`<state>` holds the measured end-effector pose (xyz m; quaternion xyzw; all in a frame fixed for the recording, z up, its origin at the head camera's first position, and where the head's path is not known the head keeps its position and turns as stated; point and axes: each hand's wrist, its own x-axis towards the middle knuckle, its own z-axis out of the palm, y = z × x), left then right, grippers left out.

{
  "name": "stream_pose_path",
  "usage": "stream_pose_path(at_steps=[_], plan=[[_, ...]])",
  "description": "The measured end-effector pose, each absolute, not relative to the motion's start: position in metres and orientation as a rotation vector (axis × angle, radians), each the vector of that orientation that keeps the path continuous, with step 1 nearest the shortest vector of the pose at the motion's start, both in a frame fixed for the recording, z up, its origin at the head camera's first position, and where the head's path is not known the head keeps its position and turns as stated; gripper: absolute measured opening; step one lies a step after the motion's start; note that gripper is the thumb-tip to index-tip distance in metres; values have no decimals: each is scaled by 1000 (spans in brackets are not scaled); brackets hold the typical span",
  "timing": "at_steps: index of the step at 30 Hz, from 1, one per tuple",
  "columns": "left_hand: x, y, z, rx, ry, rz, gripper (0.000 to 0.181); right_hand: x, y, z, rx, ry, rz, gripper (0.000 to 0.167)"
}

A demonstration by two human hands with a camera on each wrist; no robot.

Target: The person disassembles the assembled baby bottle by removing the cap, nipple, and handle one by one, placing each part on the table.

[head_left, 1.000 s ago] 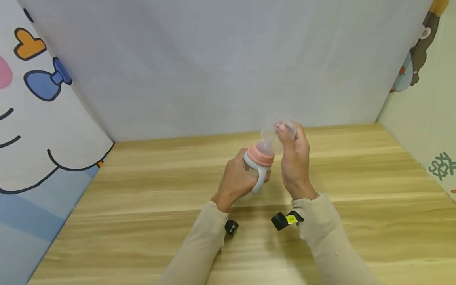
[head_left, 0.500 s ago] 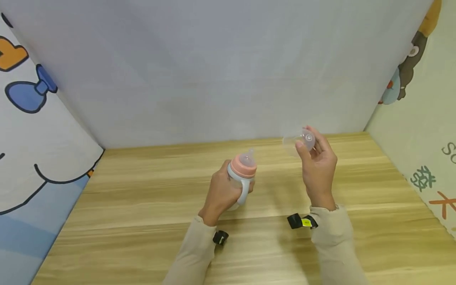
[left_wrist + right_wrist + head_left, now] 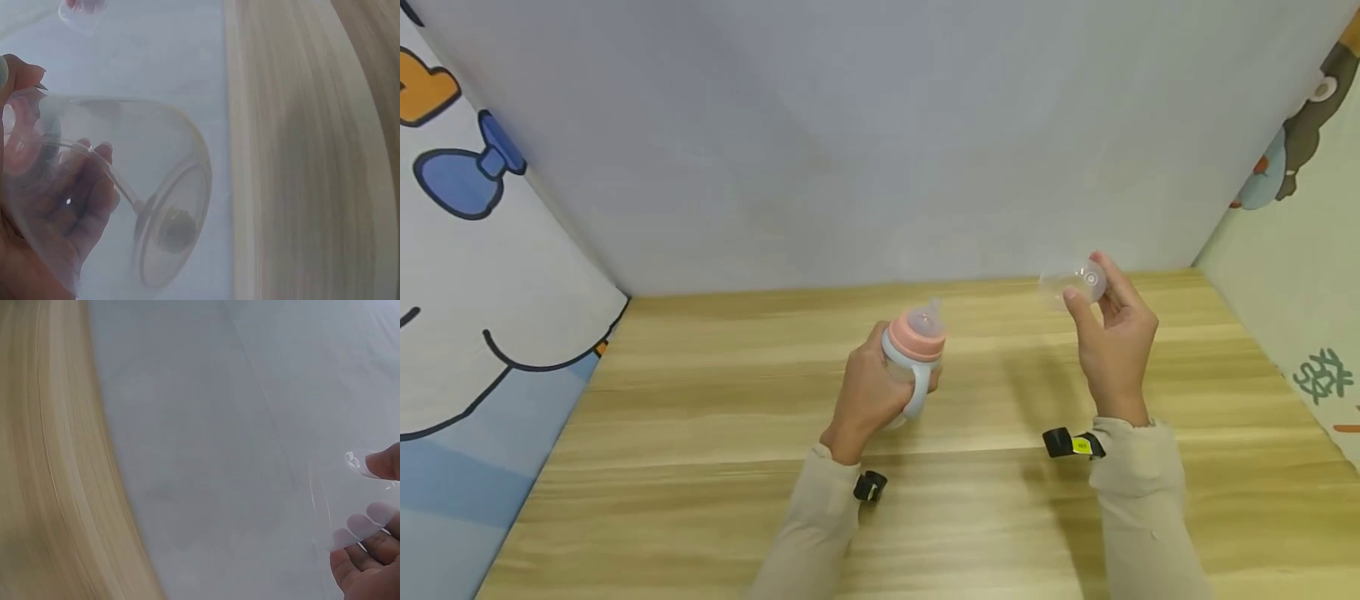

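Your right hand (image 3: 1116, 346), pinching the clear cap (image 3: 1067, 286), has moved well away from the bottle (image 3: 919, 348) your left hand (image 3: 867, 387) grips, leaving its teat (image 3: 925, 320) bare.

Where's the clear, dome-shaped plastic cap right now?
In the head view, the cap is held in the right hand, right of the pink-collared bottle in the left hand.

Before you, the wooden surface (image 3: 700, 500) is pale yellow-brown with darker streaks. Its far edge meets the foot of the grey wall (image 3: 850, 125), and the grain runs alongside that wall. You also have a soft shadow (image 3: 1043, 392) lying on the wood, stretching lengthwise toward the wall.
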<state>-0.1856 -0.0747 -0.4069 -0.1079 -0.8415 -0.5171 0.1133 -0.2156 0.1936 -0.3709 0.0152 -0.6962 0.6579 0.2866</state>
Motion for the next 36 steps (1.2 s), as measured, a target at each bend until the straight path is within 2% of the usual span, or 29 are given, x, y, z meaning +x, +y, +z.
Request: stream_pose_path(at_steps=[16,31,36], plan=[[-188,-78,-405,-304,-2477,-1488,62,-224,203,-385,-52,-1988,1758,54],[-187,-78,-406,-283,-2485,-1484,63,-227,218,-402,-270,-2212,1648,56],[-189,-78,-407,-292,-2465,-1468,58,-228,220,-405,-324,-2257,1651,58]])
